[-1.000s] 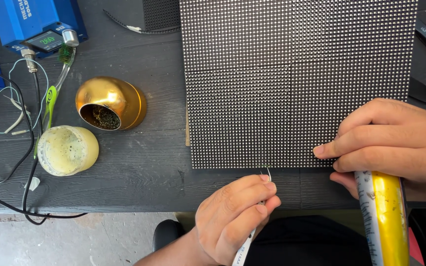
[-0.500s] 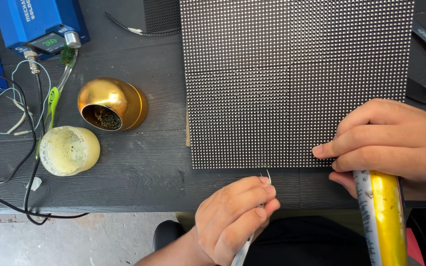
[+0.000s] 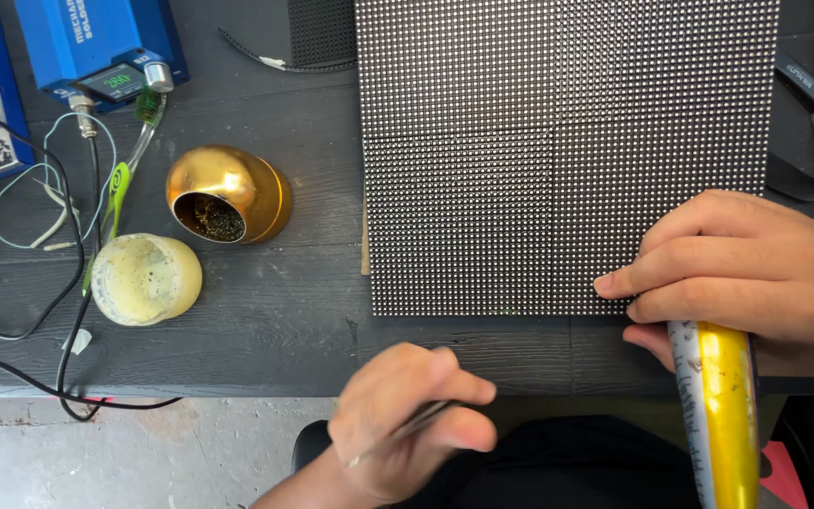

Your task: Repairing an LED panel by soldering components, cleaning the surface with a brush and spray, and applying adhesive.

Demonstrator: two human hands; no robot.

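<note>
From where I sit the dark wooden workbench (image 3: pixel 266 330) fills most of the view, and the biggest thing on it is the LED matrix panel (image 3: pixel 567 141), a black board of fine dot rows lying flat with its near edge close to the bench's front edge. At the upper left stands a blue soldering station (image 3: pixel 96 42), with black and pale cables (image 3: pixel 21 311) trailing down the left side of the bench. My right hand (image 3: pixel 746 278) rests on the panel's lower right corner, fingers flat and pressing the board down, while the thumb and palm clamp a yellow-handled tool (image 3: pixel 723 415) whose body runs down out of the view; its working end is hidden under the hand. My left hand (image 3: pixel 407 424) hangs just off the bench's front edge, below the panel and not touching it, pinched closed on thin metal tweezers (image 3: pixel 416 424), blurred with motion. Left of the panel, well apart from both hands, sit a gold tip-cleaner pot (image 3: pixel 228 193) tipped on its side with brass wool showing, and just beside it a pale round flux tub (image 3: pixel 146 278). I judge this as rework along the panel's bottom rows, between touches. The next move calls for bringing the tweezers' tips up to the near edge row, steady, while the right hand holds the board from sliding.
</note>
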